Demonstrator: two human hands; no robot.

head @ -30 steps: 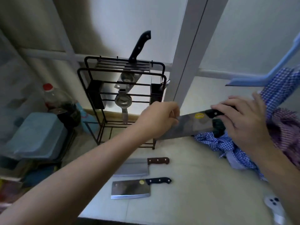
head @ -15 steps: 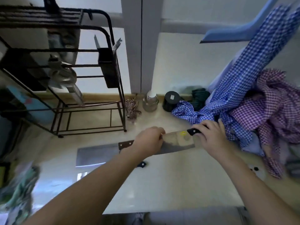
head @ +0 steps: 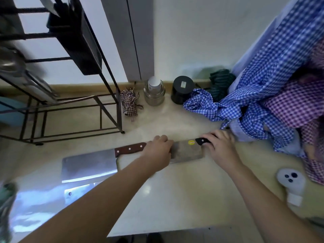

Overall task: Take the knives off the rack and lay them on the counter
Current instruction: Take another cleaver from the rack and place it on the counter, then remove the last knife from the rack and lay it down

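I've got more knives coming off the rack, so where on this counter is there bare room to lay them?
Widest bare patch: the near counter, between the two forearms, bordered by the white bulb-shaped object. A smaller one lies between the rack feet and the brown-handled cleaver. Crowded: the back edge with glass jar and black container, and the right side under checked cloths.

Head view (wide-angle), looking steeply down, close over the counter (head: 175, 199)

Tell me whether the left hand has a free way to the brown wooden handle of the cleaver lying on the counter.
Probably yes: the left hand rests on the sticker-marked cleaver blade, right beside the brown wooden handle, with nothing between them.
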